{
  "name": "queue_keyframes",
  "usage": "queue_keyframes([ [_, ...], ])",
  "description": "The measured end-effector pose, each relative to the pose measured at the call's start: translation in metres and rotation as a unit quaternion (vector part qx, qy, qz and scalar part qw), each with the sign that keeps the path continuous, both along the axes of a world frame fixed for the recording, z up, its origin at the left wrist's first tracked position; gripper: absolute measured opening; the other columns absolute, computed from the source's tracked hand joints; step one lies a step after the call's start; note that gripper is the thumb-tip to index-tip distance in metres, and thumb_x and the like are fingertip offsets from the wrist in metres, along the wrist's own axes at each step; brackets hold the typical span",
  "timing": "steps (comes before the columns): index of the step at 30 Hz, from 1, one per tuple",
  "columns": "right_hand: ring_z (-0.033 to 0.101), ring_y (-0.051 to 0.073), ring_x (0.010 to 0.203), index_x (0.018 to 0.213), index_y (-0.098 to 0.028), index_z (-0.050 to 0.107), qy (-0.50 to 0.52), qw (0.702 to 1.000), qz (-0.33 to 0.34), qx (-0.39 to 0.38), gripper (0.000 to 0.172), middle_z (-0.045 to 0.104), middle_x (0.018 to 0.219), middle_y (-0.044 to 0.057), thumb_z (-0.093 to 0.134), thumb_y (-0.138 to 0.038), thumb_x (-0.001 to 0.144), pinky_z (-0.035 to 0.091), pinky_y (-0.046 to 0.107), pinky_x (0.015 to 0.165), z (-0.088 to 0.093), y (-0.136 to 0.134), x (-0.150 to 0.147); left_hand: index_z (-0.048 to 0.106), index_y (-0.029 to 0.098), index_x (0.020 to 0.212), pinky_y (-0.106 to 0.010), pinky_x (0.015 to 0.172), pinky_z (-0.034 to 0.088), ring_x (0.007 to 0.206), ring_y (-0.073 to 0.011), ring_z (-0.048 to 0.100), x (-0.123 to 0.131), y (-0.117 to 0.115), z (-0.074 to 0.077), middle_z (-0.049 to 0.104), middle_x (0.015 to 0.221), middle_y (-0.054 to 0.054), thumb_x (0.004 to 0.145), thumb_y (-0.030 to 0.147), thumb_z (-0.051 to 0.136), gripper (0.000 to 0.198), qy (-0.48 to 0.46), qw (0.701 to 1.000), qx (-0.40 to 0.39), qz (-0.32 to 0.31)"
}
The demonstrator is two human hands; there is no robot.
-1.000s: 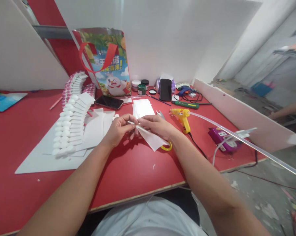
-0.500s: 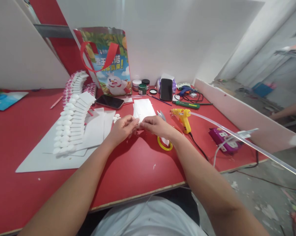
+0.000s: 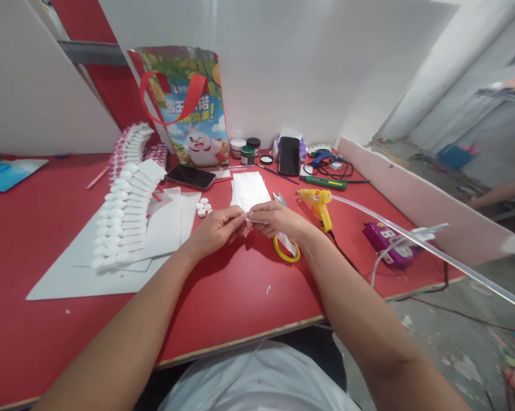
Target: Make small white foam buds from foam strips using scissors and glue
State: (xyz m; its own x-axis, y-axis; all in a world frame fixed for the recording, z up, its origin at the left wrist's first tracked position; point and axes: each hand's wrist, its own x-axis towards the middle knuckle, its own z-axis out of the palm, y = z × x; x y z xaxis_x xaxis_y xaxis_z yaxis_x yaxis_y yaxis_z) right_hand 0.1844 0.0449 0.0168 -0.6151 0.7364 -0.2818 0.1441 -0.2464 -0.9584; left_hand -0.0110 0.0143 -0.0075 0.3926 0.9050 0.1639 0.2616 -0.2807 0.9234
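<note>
My left hand (image 3: 220, 228) and my right hand (image 3: 276, 220) meet fingertip to fingertip over the red table. Both are closed in a pinch around a small white piece (image 3: 247, 219), mostly hidden by the fingers; its kind cannot be made out. Just beyond them lies a stack of white sheets (image 3: 251, 188). Several small white round pieces (image 3: 203, 208) sit left of the stack, near my left hand. Scissors with yellow handles (image 3: 286, 254) lie beside my right wrist, partly covered by it.
A yellow glue gun (image 3: 319, 205) with a long clear stick lies right, near a purple box (image 3: 389, 242). On the left, a fanned row of white oval-tipped pieces (image 3: 116, 220) rests on white boards. Behind stand a phone (image 3: 191, 177), paint jars (image 3: 247, 154) and a colourful bag (image 3: 193, 114).
My hands have shifted slightly right and closer to me, fingertips drawn together. More of the white round pieces now shows beside my left hand.
</note>
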Motion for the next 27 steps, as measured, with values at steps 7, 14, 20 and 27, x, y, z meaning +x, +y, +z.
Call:
queue_keyframes([
  [7, 0.016, 0.005, 0.044, 0.063, -0.017, 0.056, 0.030, 0.998, -0.004, -0.060, 0.020, 0.030, 0.049, -0.009, 0.063, -0.030, 0.077, 0.009, 0.021, 0.043, -0.002, 0.004, -0.001, 0.064, 0.021, 0.078, -0.027, 0.067, 0.041, 0.070, -0.0178, 0.059, 0.001, -0.001, 0.002, 0.066, 0.076, -0.004, 0.094, 0.033, 0.054, 0.023, 0.086, 0.986, 0.140, 0.035],
  [14, 0.039, 0.010, 0.058, 0.062, -0.018, 0.051, -0.135, 0.935, -0.037, 0.327, 0.027, 0.047, 0.059, -0.003, 0.053, -0.023, 0.089, 0.029, 0.026, 0.059, -0.007, -0.001, -0.007, 0.058, 0.019, 0.064, -0.024, 0.036, 0.018, 0.033, -0.0099, 0.036, 0.008, 0.004, 0.000, 0.061, 0.054, -0.007, 0.089, 0.059, 0.049, 0.048, -0.166, 0.930, -0.329, 0.001],
  [20, 0.041, 0.010, 0.062, 0.071, -0.017, 0.057, -0.195, 0.884, 0.013, 0.425, 0.025, 0.053, 0.063, -0.003, 0.050, -0.021, 0.096, 0.028, 0.026, 0.063, -0.011, -0.004, -0.006, 0.055, 0.019, 0.062, -0.021, 0.034, 0.017, 0.033, -0.0084, 0.034, 0.007, 0.005, 0.003, 0.056, 0.047, -0.005, 0.081, 0.038, 0.059, 0.027, -0.182, 0.914, -0.361, 0.017],
  [27, 0.042, 0.010, 0.063, 0.069, -0.017, 0.053, -0.203, 0.884, 0.022, 0.421, 0.025, 0.050, 0.062, -0.004, 0.049, -0.017, 0.094, 0.028, 0.025, 0.064, -0.013, -0.001, -0.005, 0.049, 0.021, 0.072, -0.023, 0.039, 0.022, 0.038, -0.0099, 0.040, 0.005, 0.002, 0.000, 0.057, 0.053, 0.000, 0.092, 0.037, 0.050, 0.025, -0.086, 0.956, -0.280, -0.005],
])
